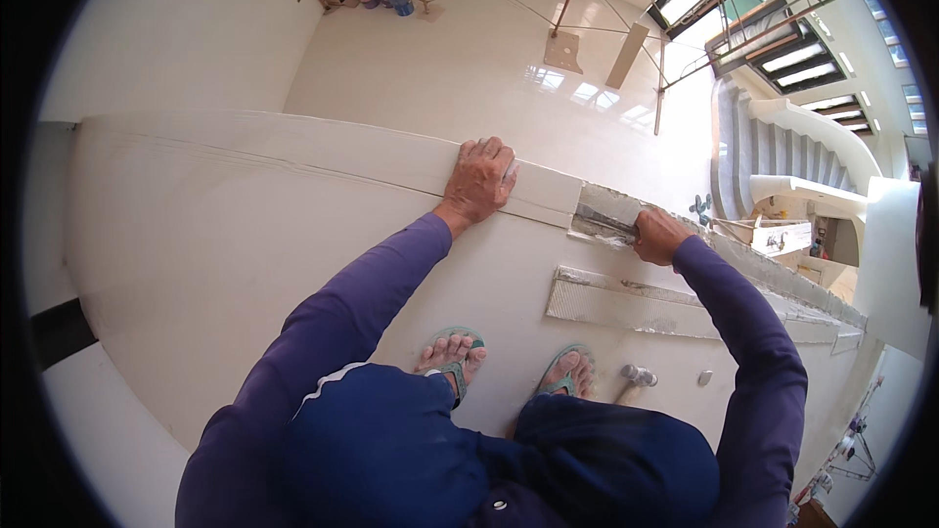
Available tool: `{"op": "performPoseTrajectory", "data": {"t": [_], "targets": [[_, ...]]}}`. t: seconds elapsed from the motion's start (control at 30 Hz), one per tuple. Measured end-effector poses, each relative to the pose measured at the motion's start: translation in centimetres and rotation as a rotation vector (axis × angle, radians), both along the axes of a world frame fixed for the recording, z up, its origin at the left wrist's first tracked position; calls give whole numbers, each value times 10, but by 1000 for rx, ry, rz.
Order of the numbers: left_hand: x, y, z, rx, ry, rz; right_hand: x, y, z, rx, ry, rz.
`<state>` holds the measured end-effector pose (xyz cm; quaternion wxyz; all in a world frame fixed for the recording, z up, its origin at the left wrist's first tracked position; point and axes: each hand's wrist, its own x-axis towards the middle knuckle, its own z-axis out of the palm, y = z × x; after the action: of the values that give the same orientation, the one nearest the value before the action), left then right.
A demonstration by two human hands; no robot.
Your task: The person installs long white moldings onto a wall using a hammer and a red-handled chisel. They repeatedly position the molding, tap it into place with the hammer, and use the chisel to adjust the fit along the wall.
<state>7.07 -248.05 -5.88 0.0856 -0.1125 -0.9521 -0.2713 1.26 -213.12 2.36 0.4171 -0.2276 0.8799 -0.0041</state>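
My left hand point(479, 181) is closed over the far edge of a pale slab strip point(372, 161) that tops the ledge. Its fingertips are hidden beyond the edge. To the right, where the slab strip stops, lies a rough grey mortar bed point(602, 207). My right hand point(660, 235) is closed in a fist at that bed, round a trowel whose thin dark blade point(608, 222) lies low against the mortar. The handle is hidden in the fist. Nearer to me, a loose slab strip point(626, 301) with a ridged, mortar-smeared face lies on the floor.
A hammer point(638, 375) and a small grey block point(705, 377) lie by my sandalled right foot point(569, 372). Beyond the ledge the space drops to a lower floor point(421, 59) with scaffolding point(562, 10), blue buckets point(399, 2) and a curved staircase point(782, 152).
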Motion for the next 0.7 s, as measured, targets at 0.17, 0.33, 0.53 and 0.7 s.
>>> {"op": "performPoseTrajectory", "data": {"t": [0.17, 0.33, 0.53, 0.7], "targets": [[1, -2, 1, 3, -11, -7, -14, -29, 33, 96, -238, -123], [6, -6, 2, -10, -41, -9, -7, -19, 11, 18, -79, -32], [1, -1, 8, -38, -3, -1, -4, 12, -24, 23, 192, 159], [1, -1, 7, -77, -100, -9, -13, -4, -4, -2, -39, 59]]}}
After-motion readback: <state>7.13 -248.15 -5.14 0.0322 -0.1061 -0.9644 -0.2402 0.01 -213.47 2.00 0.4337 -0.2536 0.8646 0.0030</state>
